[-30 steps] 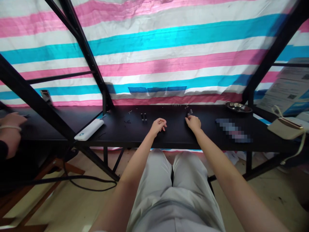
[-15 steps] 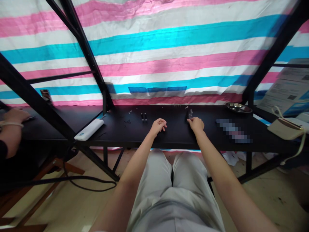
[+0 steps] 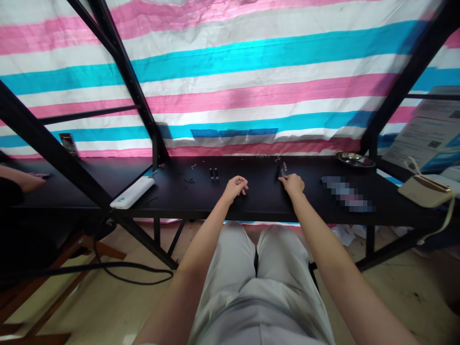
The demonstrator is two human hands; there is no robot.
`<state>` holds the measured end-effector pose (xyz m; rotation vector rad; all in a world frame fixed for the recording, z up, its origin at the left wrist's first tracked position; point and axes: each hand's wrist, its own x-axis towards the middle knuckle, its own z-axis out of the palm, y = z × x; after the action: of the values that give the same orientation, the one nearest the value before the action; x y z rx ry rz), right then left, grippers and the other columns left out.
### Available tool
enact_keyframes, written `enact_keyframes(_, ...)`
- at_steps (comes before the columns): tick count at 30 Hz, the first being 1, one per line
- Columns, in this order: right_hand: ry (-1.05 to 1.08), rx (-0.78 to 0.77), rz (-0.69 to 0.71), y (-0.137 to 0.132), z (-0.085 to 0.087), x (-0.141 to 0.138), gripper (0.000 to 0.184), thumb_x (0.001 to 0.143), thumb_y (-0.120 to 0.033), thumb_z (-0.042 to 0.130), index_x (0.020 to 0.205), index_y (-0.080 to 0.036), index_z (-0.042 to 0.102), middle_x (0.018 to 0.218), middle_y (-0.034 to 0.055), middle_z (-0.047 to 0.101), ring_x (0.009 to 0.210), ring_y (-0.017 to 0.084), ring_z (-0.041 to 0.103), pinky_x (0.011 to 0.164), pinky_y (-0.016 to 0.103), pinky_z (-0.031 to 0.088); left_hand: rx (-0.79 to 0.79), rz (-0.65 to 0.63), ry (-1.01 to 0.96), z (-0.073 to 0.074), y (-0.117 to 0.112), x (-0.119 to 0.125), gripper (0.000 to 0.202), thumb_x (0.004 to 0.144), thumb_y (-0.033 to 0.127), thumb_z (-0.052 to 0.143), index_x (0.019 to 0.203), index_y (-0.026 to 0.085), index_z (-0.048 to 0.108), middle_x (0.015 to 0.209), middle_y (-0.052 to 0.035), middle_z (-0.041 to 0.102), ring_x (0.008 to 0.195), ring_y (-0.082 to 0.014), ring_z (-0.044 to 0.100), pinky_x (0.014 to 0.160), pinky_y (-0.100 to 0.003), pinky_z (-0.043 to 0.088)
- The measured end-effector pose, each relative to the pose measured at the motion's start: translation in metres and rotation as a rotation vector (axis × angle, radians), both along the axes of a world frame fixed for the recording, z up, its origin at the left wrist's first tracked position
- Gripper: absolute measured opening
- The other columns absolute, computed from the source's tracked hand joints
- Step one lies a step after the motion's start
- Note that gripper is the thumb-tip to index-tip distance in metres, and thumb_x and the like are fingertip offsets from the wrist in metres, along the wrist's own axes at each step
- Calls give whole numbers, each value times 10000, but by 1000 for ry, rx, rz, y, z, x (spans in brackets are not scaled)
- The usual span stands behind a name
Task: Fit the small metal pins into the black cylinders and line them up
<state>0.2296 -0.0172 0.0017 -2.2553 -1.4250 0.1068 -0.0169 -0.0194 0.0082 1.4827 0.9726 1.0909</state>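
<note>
Both my hands rest on a long black table (image 3: 258,201). My left hand (image 3: 236,186) lies with its fingers curled in loosely and nothing visible inside them. To its right, my right hand (image 3: 293,184) has its fingers bent and pinched; what they hold, if anything, is too small to see. Just beyond its fingertips lies a small dark metal part (image 3: 282,169). Two small black pieces (image 3: 214,174) stand further left on the table. Tiny bits of wire (image 3: 268,157) lie along the far edge.
A white power bank (image 3: 132,192) lies at the table's left. A metal dish (image 3: 355,159) and a beige pouch (image 3: 424,189) sit on the right. Black frame bars (image 3: 118,62) cross in front of a striped tarp. Another person's hand (image 3: 27,181) shows at far left.
My right hand has slid a little to the right, away from the small metal part. The other person's hand at far left has drawn back toward the frame's edge.
</note>
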Motion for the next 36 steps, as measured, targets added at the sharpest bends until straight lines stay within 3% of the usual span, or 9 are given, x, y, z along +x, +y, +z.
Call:
enact_keyframes(12,-32,-14,0,2,-1,0,361,797,-467,545,1001,-208,691,970,128,671,922,244,616,746,326,447,2,-3,18,1,-2,1,115,747,219,583,742,134,506,594,6,599,382,-53,509,354,-151,244)
enact_keyframes(18,-53,-14,1,-1,-2,-2,369,801,-462,529,1006,-198,684,980,125,665,941,248,605,764,332,435,45,-11,176,3,2,-2,48,744,169,562,759,145,522,569,13,593,376,-60,490,419,-171,329)
enact_keyframes(21,-58,-1,8,-4,-2,-3,392,795,-475,522,1001,-179,677,974,141,653,947,258,593,772,345,424,144,142,362,14,8,-16,135,720,154,586,853,158,563,579,1,596,428,-100,522,489,-213,395)
enact_keyframes(24,-66,113,8,-9,-2,-7,456,799,-472,497,1086,-139,618,1041,168,612,985,281,561,801,375,403,222,471,573,36,12,-36,331,700,161,613,1028,152,576,726,-78,645,715,-202,624,649,-270,443)
enact_keyframes(26,-51,233,-9,-11,-1,-11,486,805,-439,475,1161,-114,544,1078,176,585,993,283,544,814,390,389,226,553,723,51,14,-48,518,709,188,610,1211,140,491,899,-141,652,895,-270,613,754,-327,442)
enact_keyframes(29,-22,397,-18,-12,1,-15,484,786,-366,471,1196,-108,465,1057,156,577,963,271,534,801,388,379,117,498,982,65,15,-59,671,731,206,578,1354,143,336,1103,-185,601,1024,-306,571,844,-371,420)
enact_keyframes(31,-24,483,10,-11,0,-17,456,767,-325,464,1174,-119,455,1022,135,578,932,259,529,784,379,372,48,415,1091,66,18,-64,674,746,213,553,1371,155,307,1154,-188,577,1022,-299,576,852,-369,421)
enact_keyframes(33,-32,541,49,-12,0,-17,412,754,-298,451,1130,-131,467,983,119,577,899,248,526,768,368,366,47,387,1138,62,22,-67,580,771,230,522,1327,153,377,1154,-194,574,1008,-299,583,841,-372,428)
enact_keyframes(36,-46,595,95,-13,1,-18,346,750,-269,431,1068,-143,487,922,100,576,870,239,523,754,360,362,152,460,1118,49,30,-68,323,822,248,457,1112,151,561,1063,-188,609,984,-305,586,809,-387,436)
